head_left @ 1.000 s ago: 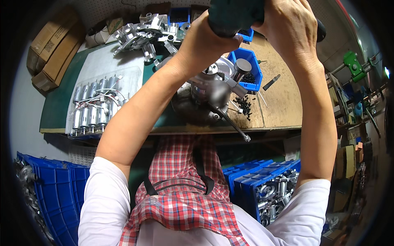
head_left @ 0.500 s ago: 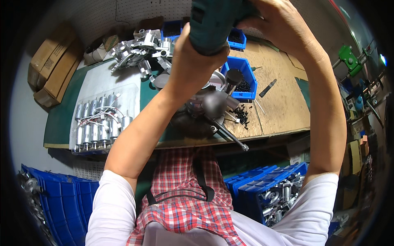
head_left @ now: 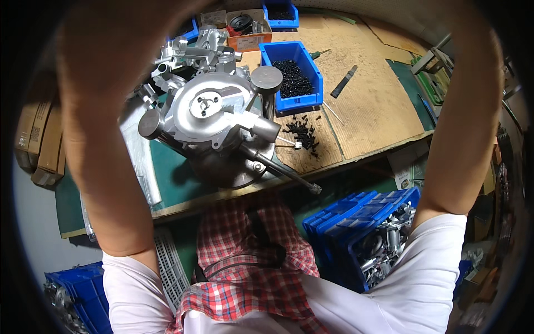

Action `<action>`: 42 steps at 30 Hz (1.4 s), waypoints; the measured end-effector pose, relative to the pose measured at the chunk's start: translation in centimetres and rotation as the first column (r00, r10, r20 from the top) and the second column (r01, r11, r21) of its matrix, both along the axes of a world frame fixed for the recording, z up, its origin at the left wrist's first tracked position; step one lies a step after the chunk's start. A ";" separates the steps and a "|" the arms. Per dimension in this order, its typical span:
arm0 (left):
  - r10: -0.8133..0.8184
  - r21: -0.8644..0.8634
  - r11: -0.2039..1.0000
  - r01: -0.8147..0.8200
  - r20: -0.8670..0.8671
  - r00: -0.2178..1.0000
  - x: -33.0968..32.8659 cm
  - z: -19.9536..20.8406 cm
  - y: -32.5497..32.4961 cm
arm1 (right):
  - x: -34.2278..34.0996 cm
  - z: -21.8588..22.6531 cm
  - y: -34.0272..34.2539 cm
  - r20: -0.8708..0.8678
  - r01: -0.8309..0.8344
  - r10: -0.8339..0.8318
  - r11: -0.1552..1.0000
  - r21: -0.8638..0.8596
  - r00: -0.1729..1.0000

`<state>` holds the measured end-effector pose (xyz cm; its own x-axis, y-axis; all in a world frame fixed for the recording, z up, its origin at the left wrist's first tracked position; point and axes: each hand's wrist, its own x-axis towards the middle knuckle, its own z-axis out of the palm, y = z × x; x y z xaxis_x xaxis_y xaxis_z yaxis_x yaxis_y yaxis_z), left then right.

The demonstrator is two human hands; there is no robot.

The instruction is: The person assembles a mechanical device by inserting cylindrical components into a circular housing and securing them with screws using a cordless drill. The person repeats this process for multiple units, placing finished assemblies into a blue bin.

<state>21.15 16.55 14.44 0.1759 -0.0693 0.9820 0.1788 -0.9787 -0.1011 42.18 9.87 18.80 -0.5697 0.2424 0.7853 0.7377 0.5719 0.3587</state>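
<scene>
Both my arms are raised high on either side. My left hand (head_left: 150, 22) is a dark smear at the top left, its fingers and anything in them hidden. The right forearm (head_left: 473, 89) runs out past the upper edge, so my right hand is out of sight. Between the arms, a round silver metal housing (head_left: 181, 114) rests on a dark fixture (head_left: 225, 167). A small hub with dark screws or holes marks the housing's middle. Round-topped metal posts (head_left: 266, 79) stand beside it, and a lever (head_left: 286, 173) sticks out toward the lower right.
A blue bin (head_left: 319, 92) of black screws stands right of the fixture, with loose screws (head_left: 303, 133) before it. Beyond lie a dark knife-like tool (head_left: 344, 82) and an orange box (head_left: 248, 43). Metal castings (head_left: 208, 42) crowd behind. Blue crates (head_left: 350, 239) of parts flank me below.
Both arms have lifted and spread apart, and the green power tool has left the view. The view has shifted, showing the silver housing that my left arm covered.
</scene>
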 end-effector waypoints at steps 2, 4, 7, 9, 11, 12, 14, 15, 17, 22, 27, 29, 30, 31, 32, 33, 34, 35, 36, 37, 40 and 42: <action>0.394 0.063 0.919 -0.389 -0.198 0.898 -1.9 -0.8 -2.2 | 2.3 -2.1 -2.8 -0.094 0.139 -0.143 0.989 -0.054 0.985; 0.175 0.057 0.984 -0.167 -0.173 0.969 0.0 -5.1 -4.2 | 5.2 -4.6 -4.8 -0.186 0.309 -0.328 0.943 -0.124 0.926; -0.208 -0.196 0.970 0.142 -0.377 0.902 2.6 -12.3 -10.9 | 11.4 -10.0 -6.0 -0.170 0.673 -0.700 0.714 -0.193 0.694; -0.408 -0.413 0.888 0.203 -0.505 0.760 4.8 -17.7 -13.6 | 16.3 -14.0 -6.1 -0.031 0.898 -0.910 0.413 -0.155 0.413; -0.466 -0.525 0.839 0.144 -0.557 0.687 6.2 -22.2 -15.2 | 17.5 -17.4 -6.2 0.128 0.926 -0.962 0.189 -0.328 0.242; -0.422 -0.483 0.869 0.109 -0.606 0.675 6.7 -23.2 -15.9 | 18.7 -19.5 -6.9 0.134 0.909 -0.958 0.189 -0.372 0.254; -0.268 -0.353 0.936 -0.003 -0.714 0.647 7.1 -24.7 -16.3 | 19.2 -23.0 -7.0 0.199 0.883 -0.960 0.085 -0.461 0.196; -0.209 -0.313 0.949 -0.044 -0.726 0.655 7.2 -25.3 -16.6 | 18.5 -24.4 -7.0 0.257 0.877 -0.956 0.001 -0.480 0.143; -0.150 -0.340 0.932 -0.124 -0.674 0.723 6.6 -24.7 -18.0 | 17.1 -26.7 -6.7 0.299 0.815 -0.943 -0.058 -0.577 0.145; -0.153 -0.326 0.938 -0.114 -0.687 0.710 4.9 -23.4 -18.8 | 16.5 -26.3 -6.5 0.361 0.804 -0.922 -0.104 -0.585 0.144; -0.291 -0.446 0.888 -0.111 -0.732 0.616 -5.2 -23.6 -19.5 | 17.2 -25.3 -7.1 0.389 0.768 -0.900 -0.104 -0.631 0.198; -0.302 -0.479 0.859 -0.181 -0.759 0.577 -9.3 -22.9 -18.4 | 16.8 -25.6 -7.2 0.248 0.850 -0.952 0.021 -0.527 0.177; -0.224 -0.436 0.860 -0.264 -0.788 0.573 -11.0 -22.9 -17.4 | 13.4 -24.0 -7.1 0.107 0.840 -0.960 0.170 -0.515 0.260; -0.141 -0.389 0.851 -0.352 -0.817 0.560 -12.0 -22.8 -16.6 | 9.5 -22.5 -6.9 -0.036 0.813 -0.937 0.321 -0.486 0.348; -0.185 -0.512 0.769 -0.382 -0.751 0.634 -12.3 -21.8 -15.9 | 5.0 -20.6 -7.2 -0.243 0.536 -0.858 0.479 -0.696 0.452; -0.200 -0.628 0.687 -0.364 -0.646 0.737 -11.8 -20.7 -15.1 | 0.3 -18.8 -7.8 -0.453 0.187 -0.758 0.587 -0.788 0.468; -0.125 -0.631 0.719 -0.293 -0.531 0.838 -11.0 -20.4 -13.6 | -3.3 -18.1 -8.3 -0.594 -0.281 -0.659 0.526 -0.803 0.462; 0.004 -0.687 0.631 -0.359 -0.460 0.888 -10.2 -20.6 -12.6 | -7.0 -16.5 -9.1 -0.633 -0.526 -0.666 0.401 -0.750 0.395; 0.139 -0.701 0.601 -0.384 -0.382 0.914 -8.7 -20.9 -11.4 | -9.4 -15.6 -9.4 -0.614 -0.602 -0.681 0.311 -0.735 0.399; 0.199 -0.743 0.531 -0.407 -0.357 0.913 -7.6 -22.1 -9.9 | -11.3 -15.1 -9.2 -0.598 -0.672 -0.686 0.212 -0.709 0.414; -0.097 -0.873 0.437 -0.217 -0.286 0.953 -4.7 -21.3 -7.1 | -13.7 -16.6 -8.9 -0.657 -0.831 -0.692 0.148 -0.536 0.299; -0.180 -0.949 0.311 -0.059 -0.120 0.976 -2.8 -22.0 -6.4 | -15.3 -16.9 -9.1 -0.726 -0.874 -0.659 0.216 -0.434 0.197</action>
